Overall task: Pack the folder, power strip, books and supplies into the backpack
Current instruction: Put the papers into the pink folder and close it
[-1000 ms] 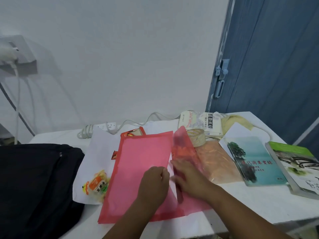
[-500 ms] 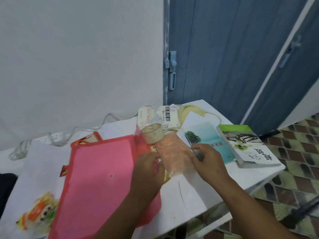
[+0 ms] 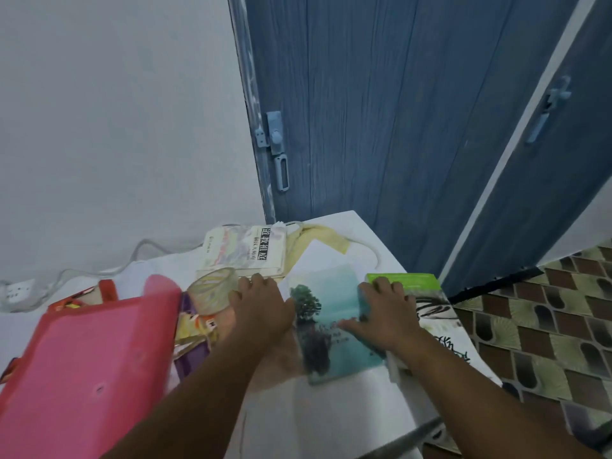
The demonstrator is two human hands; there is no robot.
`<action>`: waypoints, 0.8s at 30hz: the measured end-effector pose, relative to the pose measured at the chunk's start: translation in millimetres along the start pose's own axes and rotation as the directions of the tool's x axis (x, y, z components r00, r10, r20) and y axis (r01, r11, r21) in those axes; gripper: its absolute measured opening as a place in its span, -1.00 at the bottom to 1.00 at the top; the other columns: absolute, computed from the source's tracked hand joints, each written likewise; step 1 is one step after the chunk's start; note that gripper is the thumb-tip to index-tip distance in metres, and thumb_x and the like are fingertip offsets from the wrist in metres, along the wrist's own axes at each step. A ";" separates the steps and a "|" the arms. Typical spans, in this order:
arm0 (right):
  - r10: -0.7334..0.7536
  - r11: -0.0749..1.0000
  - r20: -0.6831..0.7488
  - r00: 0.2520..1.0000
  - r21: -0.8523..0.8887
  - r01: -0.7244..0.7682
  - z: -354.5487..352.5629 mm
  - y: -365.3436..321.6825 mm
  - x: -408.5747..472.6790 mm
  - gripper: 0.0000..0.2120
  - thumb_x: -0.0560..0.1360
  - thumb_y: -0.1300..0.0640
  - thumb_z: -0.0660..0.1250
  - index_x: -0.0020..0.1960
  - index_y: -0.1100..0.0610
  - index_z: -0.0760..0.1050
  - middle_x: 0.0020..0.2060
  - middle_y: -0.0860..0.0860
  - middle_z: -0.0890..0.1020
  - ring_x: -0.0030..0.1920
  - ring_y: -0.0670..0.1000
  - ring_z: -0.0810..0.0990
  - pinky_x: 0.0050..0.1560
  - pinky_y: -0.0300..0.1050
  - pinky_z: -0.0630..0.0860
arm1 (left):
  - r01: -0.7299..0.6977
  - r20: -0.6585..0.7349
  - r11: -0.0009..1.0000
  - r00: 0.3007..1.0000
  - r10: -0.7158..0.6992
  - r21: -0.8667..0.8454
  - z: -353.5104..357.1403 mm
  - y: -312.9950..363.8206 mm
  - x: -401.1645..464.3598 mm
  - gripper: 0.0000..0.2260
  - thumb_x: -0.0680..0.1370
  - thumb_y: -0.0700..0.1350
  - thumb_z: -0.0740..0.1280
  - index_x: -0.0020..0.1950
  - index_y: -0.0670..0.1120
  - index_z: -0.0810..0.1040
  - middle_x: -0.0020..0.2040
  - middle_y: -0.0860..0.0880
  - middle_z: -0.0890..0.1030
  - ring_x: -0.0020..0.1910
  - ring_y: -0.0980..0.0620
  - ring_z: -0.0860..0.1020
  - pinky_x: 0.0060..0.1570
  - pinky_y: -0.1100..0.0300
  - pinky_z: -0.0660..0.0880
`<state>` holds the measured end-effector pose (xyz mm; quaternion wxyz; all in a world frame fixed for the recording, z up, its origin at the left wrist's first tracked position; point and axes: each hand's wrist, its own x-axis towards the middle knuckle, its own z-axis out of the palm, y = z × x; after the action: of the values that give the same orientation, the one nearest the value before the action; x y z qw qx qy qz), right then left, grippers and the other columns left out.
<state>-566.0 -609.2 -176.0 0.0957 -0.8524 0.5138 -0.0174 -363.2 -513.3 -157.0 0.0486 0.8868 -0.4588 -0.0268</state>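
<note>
A teal book with a tree on its cover (image 3: 331, 306) lies near the table's right side. My right hand (image 3: 381, 313) grips its right edge, thumb flat on the cover and fingers curled over the edge beside a green-topped book (image 3: 427, 293). My left hand (image 3: 261, 303) rests palm down at the teal book's left edge, next to a clear tape roll (image 3: 212, 289). Behind them lies a white book (image 3: 245, 248). At the left the pink folder (image 3: 99, 359) lies partly lifted, and the power strip (image 3: 16, 289) sits against the wall. The backpack is out of view.
Colourful snack packets (image 3: 195, 329) and a clear orange bag (image 3: 275, 362) lie between the folder and the teal book. A yellow cloth (image 3: 318, 240) lies at the back. The white table (image 3: 331, 419) ends at the right above a tiled floor (image 3: 546, 342); blue doors (image 3: 397, 127) stand behind.
The view has swung right. My right hand moved from the orange bag's edge onto the teal book's right edge, and my left hand shifted from the bag to the book's left side.
</note>
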 end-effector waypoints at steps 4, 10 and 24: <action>-0.041 0.998 -0.024 0.999 0.038 0.042 -0.7 6.9 29.8 -0.33 0.41 -0.51 0.09 0.21 -0.01 0.47 0.37 0.02 0.31 0.33 0.14 0.25 0.25 0.15 0.23 | 0.111 0.029 0.994 0.993 -0.111 0.005 6.9 8.0 15.1 -0.59 0.55 0.16 0.27 0.27 -0.07 0.51 0.27 -0.09 0.43 0.33 -0.17 0.32 0.29 -0.11 0.22; -0.017 0.982 0.015 1.000 0.187 0.014 3.2 -2.3 57.4 -0.42 0.33 -0.41 0.31 0.06 0.05 0.55 0.38 -0.04 0.35 0.40 0.09 0.21 0.24 0.11 0.19 | 0.235 0.027 0.945 0.972 -0.235 -0.229 4.4 3.1 24.5 -0.81 0.46 -0.01 0.41 0.06 0.08 0.62 0.16 -0.02 0.50 0.32 -0.12 0.36 0.27 -0.02 0.29; 0.025 0.128 0.016 1.000 0.992 -0.019 -21.5 8.6 51.1 -0.69 0.53 0.33 0.38 0.09 0.03 0.33 -0.04 0.08 0.72 -0.18 0.07 0.68 -0.21 0.02 0.60 | 0.193 -0.045 0.772 0.960 -0.276 -0.605 -18.4 -0.7 30.9 -0.93 0.41 -0.24 0.39 -0.24 -0.10 0.62 -0.32 0.01 0.63 -0.29 0.06 0.55 -0.36 0.26 0.34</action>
<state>-552.1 -661.1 -159.9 0.6336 -0.5694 0.3871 -0.3528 -343.1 -537.0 -138.9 0.3504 0.8765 -0.3086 -0.1169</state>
